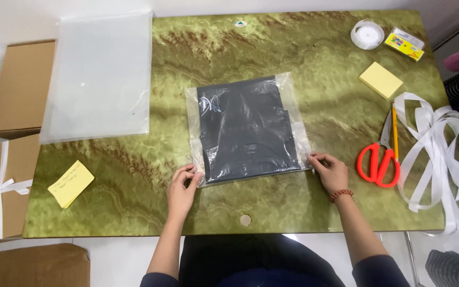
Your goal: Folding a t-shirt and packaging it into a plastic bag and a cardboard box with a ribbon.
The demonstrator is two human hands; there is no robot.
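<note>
Head view: left hand (183,187), right hand (329,171) pinching clear bag (248,130), contents dark, indistinct.

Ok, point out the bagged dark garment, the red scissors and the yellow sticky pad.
Bagged dark garment (248,130), head view, middle of the dark fabric inside the clear bag.
Red scissors (379,163), head view, between the two red handle loops.
Yellow sticky pad (380,79), head view, centre of the top sheet.

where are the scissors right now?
Head view: the scissors lie on the table's right side, between the right hand and the white ribbon, beside a pencil.
</note>
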